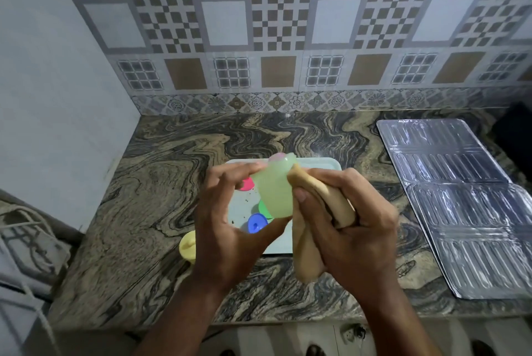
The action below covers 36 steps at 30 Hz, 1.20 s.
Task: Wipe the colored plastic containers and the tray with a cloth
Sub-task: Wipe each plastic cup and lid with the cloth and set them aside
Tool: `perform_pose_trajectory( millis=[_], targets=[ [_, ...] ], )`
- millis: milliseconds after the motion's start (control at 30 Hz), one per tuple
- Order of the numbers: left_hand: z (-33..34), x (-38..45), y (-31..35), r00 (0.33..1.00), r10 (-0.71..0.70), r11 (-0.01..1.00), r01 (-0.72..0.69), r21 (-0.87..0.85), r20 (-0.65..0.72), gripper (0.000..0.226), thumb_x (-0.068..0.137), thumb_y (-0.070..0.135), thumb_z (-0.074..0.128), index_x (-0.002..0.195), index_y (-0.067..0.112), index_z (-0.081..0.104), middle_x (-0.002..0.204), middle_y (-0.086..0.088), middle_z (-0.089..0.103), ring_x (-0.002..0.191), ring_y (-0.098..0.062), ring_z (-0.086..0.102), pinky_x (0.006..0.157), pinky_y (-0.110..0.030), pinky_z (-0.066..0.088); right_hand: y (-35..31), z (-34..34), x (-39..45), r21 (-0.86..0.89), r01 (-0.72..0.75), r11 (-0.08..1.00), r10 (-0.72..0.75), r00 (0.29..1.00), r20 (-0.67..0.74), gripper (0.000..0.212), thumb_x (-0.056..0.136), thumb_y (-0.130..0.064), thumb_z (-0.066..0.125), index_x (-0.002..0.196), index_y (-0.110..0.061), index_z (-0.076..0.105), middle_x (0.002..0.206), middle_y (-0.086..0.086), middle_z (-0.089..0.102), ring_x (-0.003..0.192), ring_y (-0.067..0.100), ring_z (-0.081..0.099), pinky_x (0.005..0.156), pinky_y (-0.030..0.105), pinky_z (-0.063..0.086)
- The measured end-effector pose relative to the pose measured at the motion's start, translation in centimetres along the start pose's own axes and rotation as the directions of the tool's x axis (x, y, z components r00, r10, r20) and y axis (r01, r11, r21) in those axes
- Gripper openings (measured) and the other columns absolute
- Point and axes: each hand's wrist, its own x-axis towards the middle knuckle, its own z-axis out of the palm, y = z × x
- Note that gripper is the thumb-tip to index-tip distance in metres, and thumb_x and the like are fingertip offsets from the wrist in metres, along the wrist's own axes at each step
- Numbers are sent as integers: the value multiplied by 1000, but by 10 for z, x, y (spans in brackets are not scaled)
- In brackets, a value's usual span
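Observation:
My left hand [227, 229] holds a pale green plastic container [275, 188] above the white tray [322, 164]. A beige cloth [313, 212] is bunched in my right hand [351, 226] and pressed against the container's right side. On the tray below lie a pink container [246, 184], a green one [263, 209] and a blue one [256, 223], each partly hidden by my hands. A yellow container [187, 246] stands on the counter just left of the tray. Crumbs speckle the tray's floor.
The marbled stone counter [161, 183] runs to a tiled wall behind and a plain wall at the left. A ribbed metal sheet [460, 200] covers the counter's right side. A rope and grey cloth [23, 255] sit off the counter's left edge.

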Motion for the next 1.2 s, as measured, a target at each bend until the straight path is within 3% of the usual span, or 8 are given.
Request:
perform_pose_trajectory(
  millis=[67,233,433,533,767,900,1033,1200],
  targets=[
    [0,-1,0,1000,23,998,-21,-63,20,60,71,34,89,123,26,59,125,28,57,111,-15,59,93,-36,50,-3,2,8,-14,4,1000,-4,1000,11,15,90,-19,80,103,-11,78,97,-8,75,87,8,71,77,19,52],
    [-2,-3,-9,999,-32,975,32,-220,2,72,64,21,98,125,24,59,121,-7,63,113,-35,63,97,-47,52,2,3,31,178,-122,976,114,992,55,12,92,-12,78,104,-14,78,95,-6,79,85,13,74,77,31,57],
    [3,-2,-4,972,-230,875,182,-449,-53,71,63,16,94,120,25,53,123,-5,64,112,-30,66,94,-62,55,20,-1,13,143,-212,967,180,961,209,18,87,-6,80,101,-16,77,90,-5,77,76,12,70,69,29,56],
    [7,7,-1,965,-260,846,206,-492,-43,72,64,15,92,123,23,51,130,-9,60,115,-31,66,93,-74,50,21,3,-6,186,-254,949,227,962,154,24,87,3,79,99,-18,76,87,-8,76,76,7,70,70,25,55],
    [10,5,1,974,-214,793,216,-570,71,72,71,3,82,131,21,47,143,-25,47,124,-38,63,96,-54,57,6,1,-10,284,-135,949,167,982,-89,17,87,-2,74,102,-9,72,91,-11,75,79,2,69,72,17,55],
    [14,2,0,967,-235,821,251,-512,97,70,70,6,86,127,22,50,133,-3,62,124,-31,63,100,-52,55,0,5,-12,303,-94,948,132,986,-105,25,87,3,73,104,-15,73,95,-11,75,81,0,70,73,15,54],
    [7,5,-8,975,-210,924,224,-310,80,75,68,20,92,133,28,55,140,-10,62,127,-36,61,105,-67,48,10,2,-16,249,-96,964,125,987,-104,21,88,-3,75,107,-12,74,99,-1,77,85,13,74,75,27,57],
    [3,9,-3,988,-123,972,139,-191,90,80,71,23,95,139,31,53,143,-11,56,125,-28,65,104,-53,54,10,2,-18,59,0,998,3,998,-63,19,89,-8,76,108,-7,75,98,1,75,86,17,73,72,31,56]
  ],
)
